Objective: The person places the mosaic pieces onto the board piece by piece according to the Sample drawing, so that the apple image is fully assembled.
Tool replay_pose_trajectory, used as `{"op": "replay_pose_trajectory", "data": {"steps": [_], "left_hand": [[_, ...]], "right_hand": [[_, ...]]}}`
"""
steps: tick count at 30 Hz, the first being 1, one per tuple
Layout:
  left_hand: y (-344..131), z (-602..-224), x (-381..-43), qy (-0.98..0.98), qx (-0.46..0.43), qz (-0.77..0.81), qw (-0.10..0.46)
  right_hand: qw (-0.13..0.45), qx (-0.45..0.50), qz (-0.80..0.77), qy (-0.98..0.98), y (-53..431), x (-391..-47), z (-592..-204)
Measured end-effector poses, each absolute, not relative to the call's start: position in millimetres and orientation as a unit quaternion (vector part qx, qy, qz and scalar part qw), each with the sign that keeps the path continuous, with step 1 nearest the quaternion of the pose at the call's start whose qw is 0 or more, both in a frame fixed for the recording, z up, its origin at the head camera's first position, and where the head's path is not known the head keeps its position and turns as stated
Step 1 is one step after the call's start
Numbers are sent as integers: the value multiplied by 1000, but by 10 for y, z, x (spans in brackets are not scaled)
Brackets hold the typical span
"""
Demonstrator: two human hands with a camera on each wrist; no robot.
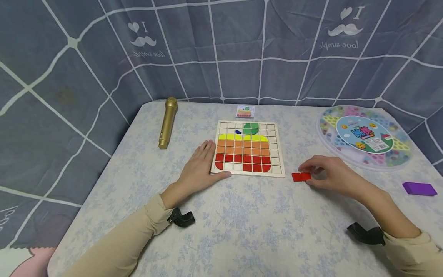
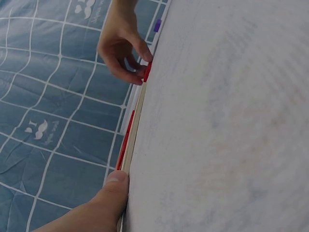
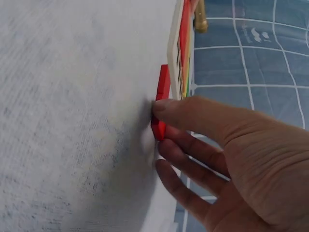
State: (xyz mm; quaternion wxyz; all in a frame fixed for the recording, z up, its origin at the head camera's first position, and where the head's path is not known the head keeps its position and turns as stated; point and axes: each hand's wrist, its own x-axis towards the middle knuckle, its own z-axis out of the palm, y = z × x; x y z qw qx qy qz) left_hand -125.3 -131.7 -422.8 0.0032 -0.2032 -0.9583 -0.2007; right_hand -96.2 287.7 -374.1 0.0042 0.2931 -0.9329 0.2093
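Note:
A square wooden grid board [image 1: 277, 154] lies mid-table, bearing rows of yellow, orange and red tiles with a green leaf shape [image 1: 252, 129] near the top. In its bottom row, two bare cells sit between red tiles. My left hand [image 1: 199, 165] rests along the board's left edge, fingers extended, its thumb [image 2: 116, 183] at the near-left corner. Right of the board, my right hand [image 1: 327, 172] pinches a red square tile [image 1: 305, 176] between thumb and fingers at the tabletop. A second red tile [image 1: 296, 177] lies against it on the left.
Behind the board stands a small picture card [image 1: 245, 111]. A golden microphone [image 1: 168, 123] lies at the back left. At the right are a round clear case of coloured pieces [image 1: 365, 136] and a purple block [image 1: 419, 189]. A grid-patterned curtain [image 1: 238, 46] hangs behind the table.

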Motion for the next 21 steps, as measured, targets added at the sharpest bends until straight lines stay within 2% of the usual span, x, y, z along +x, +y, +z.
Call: {"op": "replay_pose_trajectory", "data": {"steps": [10,21], "left_hand": [[-1301,-4230,-1252,-958,-204,-203,0],[-1314,-4224,-1255,-959,-199,-204,1]], "right_hand": [[47,295,215,-930,2727,-1027,-3765],[4,275,258,-926,2031,-1272,-3721]]}}
